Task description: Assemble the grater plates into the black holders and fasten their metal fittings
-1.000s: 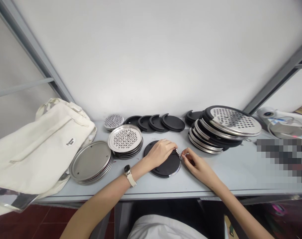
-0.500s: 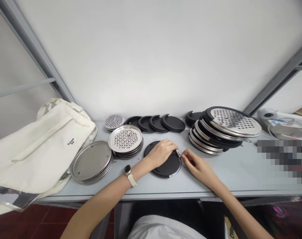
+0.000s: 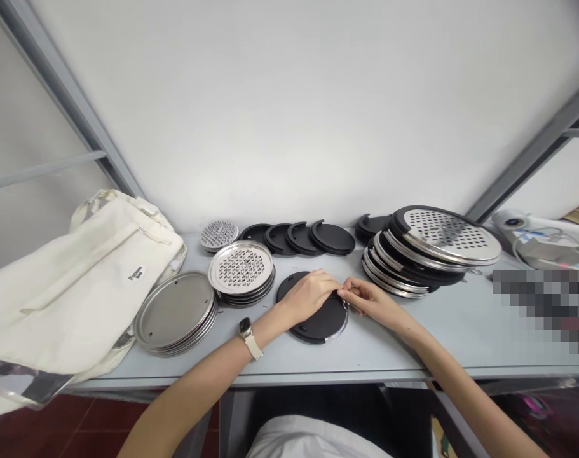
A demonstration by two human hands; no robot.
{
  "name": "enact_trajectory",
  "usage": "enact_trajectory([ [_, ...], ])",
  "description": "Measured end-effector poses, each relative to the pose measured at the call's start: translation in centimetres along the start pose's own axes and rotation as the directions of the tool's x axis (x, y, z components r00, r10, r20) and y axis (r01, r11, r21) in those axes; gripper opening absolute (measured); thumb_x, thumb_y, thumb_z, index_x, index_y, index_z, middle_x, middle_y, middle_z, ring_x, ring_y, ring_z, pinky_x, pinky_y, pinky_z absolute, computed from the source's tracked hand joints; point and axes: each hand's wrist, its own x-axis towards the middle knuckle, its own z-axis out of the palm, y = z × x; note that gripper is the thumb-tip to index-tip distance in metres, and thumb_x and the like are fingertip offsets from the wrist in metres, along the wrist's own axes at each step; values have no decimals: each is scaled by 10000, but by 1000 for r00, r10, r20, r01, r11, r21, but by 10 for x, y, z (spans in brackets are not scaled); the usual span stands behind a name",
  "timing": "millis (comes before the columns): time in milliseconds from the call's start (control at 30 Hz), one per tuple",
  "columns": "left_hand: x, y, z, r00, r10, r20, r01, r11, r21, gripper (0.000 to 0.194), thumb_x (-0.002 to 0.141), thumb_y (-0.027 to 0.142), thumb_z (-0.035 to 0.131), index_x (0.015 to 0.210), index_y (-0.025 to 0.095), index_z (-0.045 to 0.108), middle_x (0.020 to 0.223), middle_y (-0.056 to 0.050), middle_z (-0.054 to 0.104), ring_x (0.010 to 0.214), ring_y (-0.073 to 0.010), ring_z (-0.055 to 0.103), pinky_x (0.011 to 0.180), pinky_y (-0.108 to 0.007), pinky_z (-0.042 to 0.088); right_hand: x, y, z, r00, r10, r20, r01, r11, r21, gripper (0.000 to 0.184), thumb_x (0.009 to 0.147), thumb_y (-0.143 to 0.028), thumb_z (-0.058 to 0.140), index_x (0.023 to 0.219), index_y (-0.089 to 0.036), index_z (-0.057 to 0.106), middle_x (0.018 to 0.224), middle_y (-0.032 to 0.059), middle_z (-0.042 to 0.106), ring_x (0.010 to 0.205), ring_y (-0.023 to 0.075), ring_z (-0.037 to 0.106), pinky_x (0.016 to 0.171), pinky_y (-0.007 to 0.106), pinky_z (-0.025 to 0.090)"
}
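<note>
A black round grater base [image 3: 325, 321] lies on the grey table in front of me, with a shiny metal rim showing along its lower right edge. My left hand [image 3: 311, 292] rests over the base, its fingers together and curled at the right edge, gripping it there. Against that same edge, my right hand [image 3: 368, 299] pinches with thumb and forefinger at a small shiny metal piece [image 3: 345, 305], mostly covered by the fingertips. The fingers of both hands nearly touch.
Left of the base stand a stack of round grater plates [image 3: 241, 268] and a stack of plain metal discs [image 3: 175, 312]. Black round covers [image 3: 334, 237] overlap along the wall. A tall stack of graters [image 3: 451, 235] leans at right. A cream bag [image 3: 89, 273] fills the left end.
My right hand has moved left and slightly up, its fingertips now meeting the metal piece at the base's edge. The left hand has stayed almost still.
</note>
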Motion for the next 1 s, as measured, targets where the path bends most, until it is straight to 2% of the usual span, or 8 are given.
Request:
enact_trajectory([
  [233, 0, -2, 2, 1000, 16, -14, -16, 999, -40, 256, 942, 166, 419, 1088, 181, 628, 1016, -55, 660, 940, -160, 568, 882, -293, 439, -3, 2, 1, 1000, 1, -15, 0, 997, 71, 410, 828, -581, 515, 730, -187, 455, 530, -78, 371, 484, 66, 325, 476, 212, 244],
  [500, 1, -4, 4, 1000, -16, -15, 15, 998, -57, 264, 938, 144, 417, 1045, 180, 655, 997, -51, 668, 928, -164, 567, 867, -293, 443, -2, 1, 4, 998, 25, -50, -20, 995, 98, 450, 771, -630, 552, 778, -187, 474, 600, -63, 390, 512, 73, 359, 482, 213, 280],
  [800, 1, -2, 3, 999, -46, 2, 46, 995, -87, 290, 936, 123, 396, 1034, 192, 660, 1002, -51, 663, 941, -168, 567, 878, -306, 443, -2, -1, 4, 998, 36, -41, -31, 992, 125, 462, 761, -639, 558, 790, -183, 491, 588, -67, 377, 511, 73, 330, 488, 222, 244],
  [1000, 2, -1, 2, 999, -32, 13, 33, 998, -47, 272, 945, 144, 391, 1002, 171, 656, 980, -56, 665, 918, -166, 561, 858, -298, 447, -2, 1, 4, 997, 53, -59, -44, 989, 143, 466, 744, -634, 580, 791, -178, 497, 575, -73, 373, 497, 67, 324, 473, 219, 235],
])
